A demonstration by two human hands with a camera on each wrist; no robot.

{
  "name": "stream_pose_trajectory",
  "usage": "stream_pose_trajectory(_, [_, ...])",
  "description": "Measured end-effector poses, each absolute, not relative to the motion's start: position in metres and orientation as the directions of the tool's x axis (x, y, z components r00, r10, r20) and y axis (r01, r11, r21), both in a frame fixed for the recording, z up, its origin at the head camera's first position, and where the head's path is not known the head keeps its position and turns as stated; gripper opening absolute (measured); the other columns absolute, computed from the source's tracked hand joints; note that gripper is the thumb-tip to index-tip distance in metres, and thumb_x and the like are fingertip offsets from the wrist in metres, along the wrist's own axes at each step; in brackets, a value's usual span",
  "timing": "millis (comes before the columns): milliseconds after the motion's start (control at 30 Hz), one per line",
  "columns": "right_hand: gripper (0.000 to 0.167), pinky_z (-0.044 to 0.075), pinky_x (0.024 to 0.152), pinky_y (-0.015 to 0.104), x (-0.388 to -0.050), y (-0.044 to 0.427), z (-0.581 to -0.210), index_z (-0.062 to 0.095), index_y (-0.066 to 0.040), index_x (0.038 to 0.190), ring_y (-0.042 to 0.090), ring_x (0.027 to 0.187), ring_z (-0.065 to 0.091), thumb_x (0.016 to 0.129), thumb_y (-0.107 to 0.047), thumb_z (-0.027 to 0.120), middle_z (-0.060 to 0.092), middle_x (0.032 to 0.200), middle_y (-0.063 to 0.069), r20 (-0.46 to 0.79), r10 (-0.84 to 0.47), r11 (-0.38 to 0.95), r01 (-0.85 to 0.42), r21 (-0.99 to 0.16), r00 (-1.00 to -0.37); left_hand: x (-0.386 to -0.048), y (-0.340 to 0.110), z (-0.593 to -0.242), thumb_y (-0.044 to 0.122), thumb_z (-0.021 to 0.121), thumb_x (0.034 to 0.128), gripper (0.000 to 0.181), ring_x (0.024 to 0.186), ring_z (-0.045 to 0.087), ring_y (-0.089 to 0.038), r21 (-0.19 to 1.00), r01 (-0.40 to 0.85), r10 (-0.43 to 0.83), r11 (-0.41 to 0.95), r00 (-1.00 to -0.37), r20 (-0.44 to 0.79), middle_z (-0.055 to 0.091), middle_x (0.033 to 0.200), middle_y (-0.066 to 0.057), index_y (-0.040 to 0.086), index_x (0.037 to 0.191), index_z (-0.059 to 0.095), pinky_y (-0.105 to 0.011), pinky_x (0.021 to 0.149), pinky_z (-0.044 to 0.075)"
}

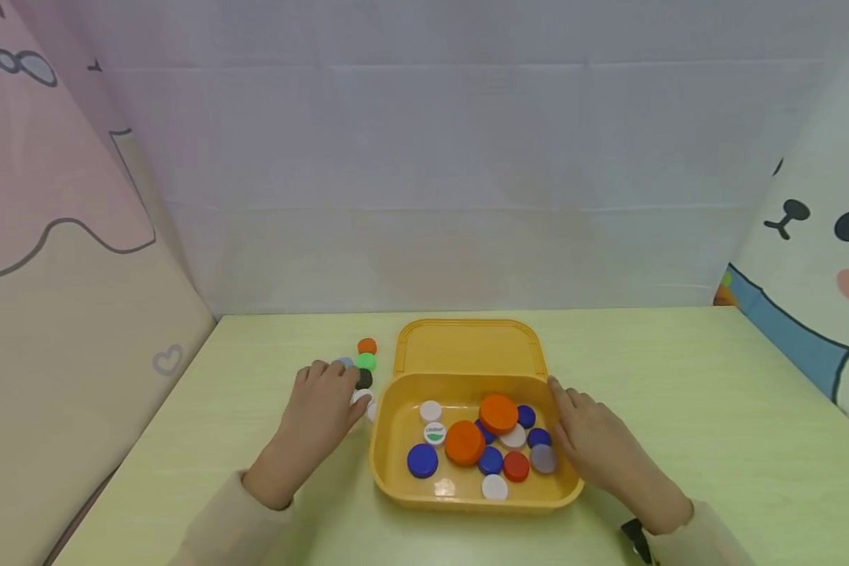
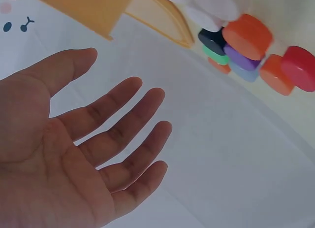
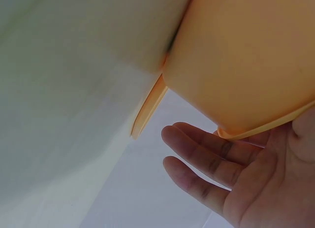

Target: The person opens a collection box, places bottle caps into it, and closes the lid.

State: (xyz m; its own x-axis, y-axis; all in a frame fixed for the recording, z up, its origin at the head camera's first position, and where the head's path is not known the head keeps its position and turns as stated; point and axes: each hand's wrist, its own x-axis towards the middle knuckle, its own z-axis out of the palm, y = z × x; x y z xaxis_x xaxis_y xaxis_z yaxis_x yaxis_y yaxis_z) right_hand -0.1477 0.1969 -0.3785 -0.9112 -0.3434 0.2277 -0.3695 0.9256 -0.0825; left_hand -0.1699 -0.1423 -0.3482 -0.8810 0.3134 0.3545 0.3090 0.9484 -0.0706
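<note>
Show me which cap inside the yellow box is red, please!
The red cap, between a blue cap and the greyish one. It's the only one in the box that's red.

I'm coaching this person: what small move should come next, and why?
Probably pinch the black cap with the left hand: it looks empty and is close by, and that cap lies outside the yellow box, where other caps sit.
</note>
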Motion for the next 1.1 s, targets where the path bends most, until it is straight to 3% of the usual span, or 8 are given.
stream_pose_trajectory(333, [0.052,0.050,0.076,0.042,-0.147,0.198,-0.379,0.040,0.006,0.132,0.026,0.085,0.056,0.086,-0.014,0.055,0.059,0.102,0.016,0.225,-0.340,0.927,-0.366,-0.086,-0.913,-0.181,-0.178,-0.364,0.025,0.070,0.0768,0.025,0.074,0.051,-0.033,-0.018,0.209,0.205,0.978,-0.934,0.292,0.046,0.064,-0.004,0.008,0.071,0.053,-0.047,0.073,0.041])
stream_pose_trajectory(700, [0.051,0.050,0.075,0.041,-0.147,0.197,-0.379,0.040,0.006,0.132,0.025,0.084,0.056,0.087,-0.014,0.054,0.059,0.101,0.015,0.227,-0.337,0.928,-0.363,-0.086,-0.914,-0.186,-0.197,-0.377,0.029,0.070,0.0766,0.030,0.079,0.051,-0.038,-0.033,0.093,0.097,0.995,-0.984,0.151,0.051,0.070,-0.010,0.002,0.080,0.056,-0.054,0.080,0.040])
stream_pose_trajectory(1100, [0.051,0.049,0.076,0.042,-0.147,0.198,-0.381,0.040,0.006,0.132,0.028,0.091,0.057,0.086,-0.013,0.053,0.059,0.103,0.016,0.235,-0.341,0.927,-0.367,-0.074,-0.910,-0.192,-0.202,-0.387,0.030,0.071,0.0766,0.036,0.081,0.050,-0.039,-0.034,0.080,0.082,0.996,-0.993,0.080,0.053,0.077,-0.013,0.000,0.092,0.058,-0.054,0.080,0.039])
